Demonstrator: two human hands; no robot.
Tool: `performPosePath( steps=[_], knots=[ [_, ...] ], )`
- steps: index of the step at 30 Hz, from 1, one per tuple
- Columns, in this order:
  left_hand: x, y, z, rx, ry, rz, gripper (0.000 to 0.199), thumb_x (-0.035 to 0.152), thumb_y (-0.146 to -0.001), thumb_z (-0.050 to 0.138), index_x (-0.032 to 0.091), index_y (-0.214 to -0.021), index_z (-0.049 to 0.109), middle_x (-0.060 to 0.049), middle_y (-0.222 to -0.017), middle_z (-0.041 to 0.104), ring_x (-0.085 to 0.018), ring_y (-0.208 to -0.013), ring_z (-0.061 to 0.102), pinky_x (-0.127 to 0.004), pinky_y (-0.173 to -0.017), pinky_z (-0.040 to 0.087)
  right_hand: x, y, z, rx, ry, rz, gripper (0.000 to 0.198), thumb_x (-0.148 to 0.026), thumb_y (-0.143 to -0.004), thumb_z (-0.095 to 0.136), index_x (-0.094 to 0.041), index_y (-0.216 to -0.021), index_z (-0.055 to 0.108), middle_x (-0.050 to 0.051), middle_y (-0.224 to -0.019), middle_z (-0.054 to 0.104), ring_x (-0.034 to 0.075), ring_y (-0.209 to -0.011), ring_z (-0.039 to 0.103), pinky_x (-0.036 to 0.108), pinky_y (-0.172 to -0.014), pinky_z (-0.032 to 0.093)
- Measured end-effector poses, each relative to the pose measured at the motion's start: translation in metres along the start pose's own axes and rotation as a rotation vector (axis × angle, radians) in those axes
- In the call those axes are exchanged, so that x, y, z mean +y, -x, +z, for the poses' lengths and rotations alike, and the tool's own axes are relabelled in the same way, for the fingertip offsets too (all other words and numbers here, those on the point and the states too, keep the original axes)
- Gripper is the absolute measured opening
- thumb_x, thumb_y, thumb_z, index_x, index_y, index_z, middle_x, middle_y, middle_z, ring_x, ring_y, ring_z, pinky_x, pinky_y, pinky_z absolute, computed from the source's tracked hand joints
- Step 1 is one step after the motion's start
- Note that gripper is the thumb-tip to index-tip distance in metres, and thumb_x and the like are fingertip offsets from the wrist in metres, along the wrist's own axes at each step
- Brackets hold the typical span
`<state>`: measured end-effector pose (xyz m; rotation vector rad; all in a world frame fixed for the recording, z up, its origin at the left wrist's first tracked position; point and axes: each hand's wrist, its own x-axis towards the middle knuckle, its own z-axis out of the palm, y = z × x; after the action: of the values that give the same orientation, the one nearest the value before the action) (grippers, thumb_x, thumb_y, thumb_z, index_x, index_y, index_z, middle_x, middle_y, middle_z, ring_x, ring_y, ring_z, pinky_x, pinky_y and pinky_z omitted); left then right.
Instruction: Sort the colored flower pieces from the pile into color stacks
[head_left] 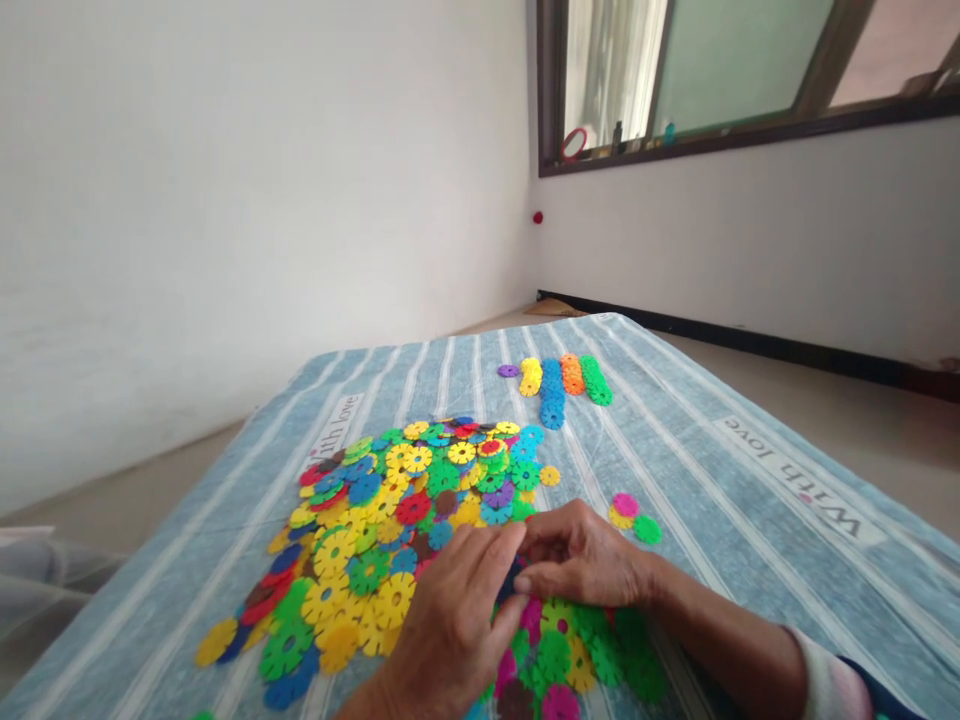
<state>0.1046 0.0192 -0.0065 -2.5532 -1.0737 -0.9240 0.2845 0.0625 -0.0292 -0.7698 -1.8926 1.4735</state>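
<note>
A large pile of colourful notched plastic discs (330,590) covers the near middle of the cloth. Over its right side my left hand (465,605) and my right hand (589,560) meet, fingers curled and fingertips close together. Between them shows a dark blue disc (508,582), pinched by both hands; most of it is hidden behind the fingers. More discs, green (553,655) and of other colours, lie just below my right hand.
Toward the far edge of the striped cloth (420,385) lie overlapping rows of yellow (531,377), blue (552,395), orange (572,374) and green discs (596,381), beside one purple disc (508,371). A few loose discs (646,529) rest right of the pile. Walls and a window stand behind.
</note>
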Motion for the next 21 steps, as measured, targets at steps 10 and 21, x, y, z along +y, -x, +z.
performPosePath(
  steps=[10,21],
  knots=[
    [-0.001,0.001,0.001,-0.038,0.03,-0.012,0.037,0.01,-0.079,0.051,0.013,-0.116,0.048,-0.01,-0.094,0.066,-0.023,-0.086,0.062,-0.038,-0.076,0.054,0.001,-0.002,0.005,0.044,0.082,0.012,0.013,-0.025,-0.074,0.064,-0.013,-0.077,0.067,-0.006,-0.055,0.045,0.005,-0.051,0.035,0.017,-0.045,0.027],
    [-0.008,0.0,-0.004,-0.174,0.063,-0.158,0.038,0.018,-0.071,0.068,0.016,-0.107,0.056,-0.008,-0.096,0.065,-0.024,-0.091,0.061,-0.038,-0.08,0.053,-0.002,-0.006,-0.006,0.251,-0.077,0.15,0.018,-0.027,-0.074,0.06,-0.015,-0.061,0.057,-0.006,-0.048,0.046,0.003,-0.04,0.037,0.016,-0.037,0.026]
  ],
)
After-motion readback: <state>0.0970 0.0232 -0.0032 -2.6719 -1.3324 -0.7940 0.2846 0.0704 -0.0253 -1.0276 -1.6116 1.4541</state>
